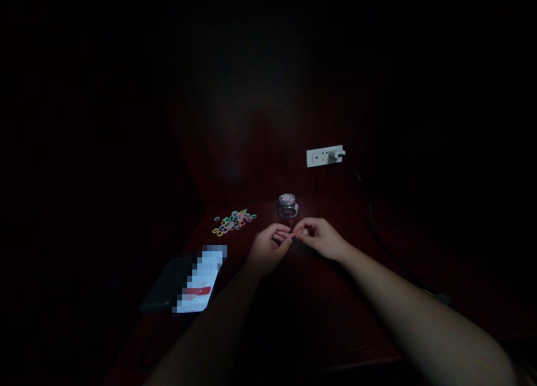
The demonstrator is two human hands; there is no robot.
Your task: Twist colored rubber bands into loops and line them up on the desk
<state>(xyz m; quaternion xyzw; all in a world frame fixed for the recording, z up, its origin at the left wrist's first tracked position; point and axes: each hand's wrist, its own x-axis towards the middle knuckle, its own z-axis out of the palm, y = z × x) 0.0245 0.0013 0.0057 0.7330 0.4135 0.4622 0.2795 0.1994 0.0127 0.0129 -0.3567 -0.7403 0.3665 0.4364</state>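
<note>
Between the fingertips of the left hand [268, 249] and the right hand [323, 238], a thin reddish-pink band [294, 234] is being held, each hand closed in a pinch on its own end. Here is the relation that counts: the band is stretched into a narrow strand, its long axis laid across from one hand to the other, tilted slightly up toward the right. Neither hand can be called nearer; the band is met by both, just above the counter [306, 302], though whether the wood is touched cannot be told.

Just beyond the fingertips, a round, clear jar [287, 206] is seen, smooth and shiny, with something pale showing at its top. Over to the left, beyond the left hand, a loose pile of small rings [235, 222] is spread in yellow, green, blue, pink and orange, thin and apparently stretchy. Nearer, by the left forearm, a lit phone [205, 279] is laid beside a flat, dark slab [165, 285]. Farther out, a white plastic socket [318, 158] is fixed to the dark red wall, and a black cable [371, 207] is trailed down rightward.
</note>
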